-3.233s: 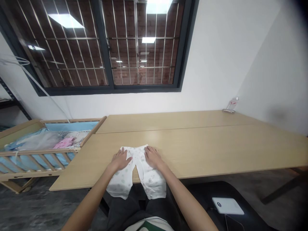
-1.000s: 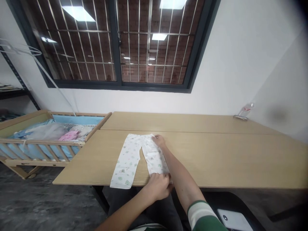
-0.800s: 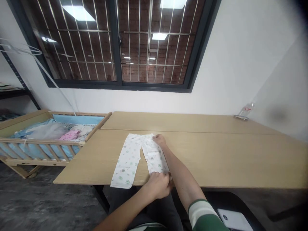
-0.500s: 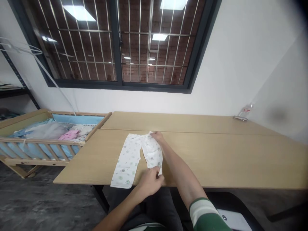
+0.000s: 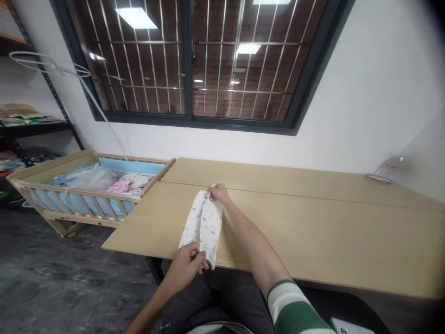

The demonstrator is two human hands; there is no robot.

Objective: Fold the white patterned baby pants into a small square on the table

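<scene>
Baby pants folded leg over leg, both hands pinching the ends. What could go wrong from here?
1. The left hand pinches the cuffs of the baby pants right at the table's near edge; letting go there may let them slide off.
2. The right hand grips only the waistband corner, so the top leg could shift and spoil the alignment.

Small white printed trousers (image 5: 203, 222), folded lengthwise with one leg over the other, lie on the wooden bench (image 5: 313, 222) between the two hands. The right hand (image 5: 217, 191) pinches the far waist end, while the left hand (image 5: 186, 266) pinches the near cuff end at the bench's front edge. Well to the left of both hands stands a wooden crib (image 5: 79, 190) holding bedding and clothes; far right of them, near the wall, lies a blurred bottle (image 5: 385, 169).
</scene>
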